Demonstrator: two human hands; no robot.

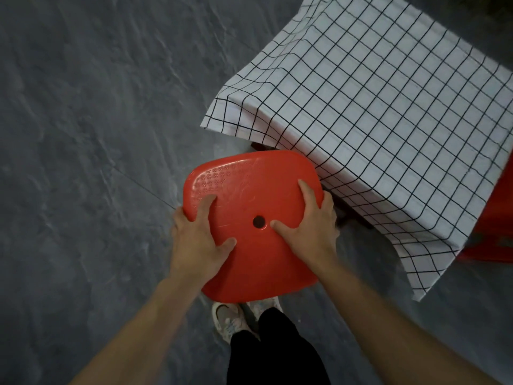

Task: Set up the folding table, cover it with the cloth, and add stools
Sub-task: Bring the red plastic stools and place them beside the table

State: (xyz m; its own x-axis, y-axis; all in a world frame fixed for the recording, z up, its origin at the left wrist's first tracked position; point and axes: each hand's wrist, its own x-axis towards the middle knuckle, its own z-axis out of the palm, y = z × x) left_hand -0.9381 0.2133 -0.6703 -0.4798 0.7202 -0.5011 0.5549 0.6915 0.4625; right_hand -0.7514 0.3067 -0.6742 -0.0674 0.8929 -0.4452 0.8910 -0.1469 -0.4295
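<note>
A red plastic stool with a small hole in the middle of its seat is in front of me, seen from above, close to the near corner of the table. My left hand grips the seat's left edge, thumb and forefinger lying on top. My right hand grips the right edge the same way. The folding table stands at upper right under a white cloth with black checks, which hangs down over its sides. A dark table leg shows below the cloth.
A second red stool is partly visible at the right edge, beside the table. The floor is dark grey stone tile. My feet in light shoes stand just behind the stool I hold.
</note>
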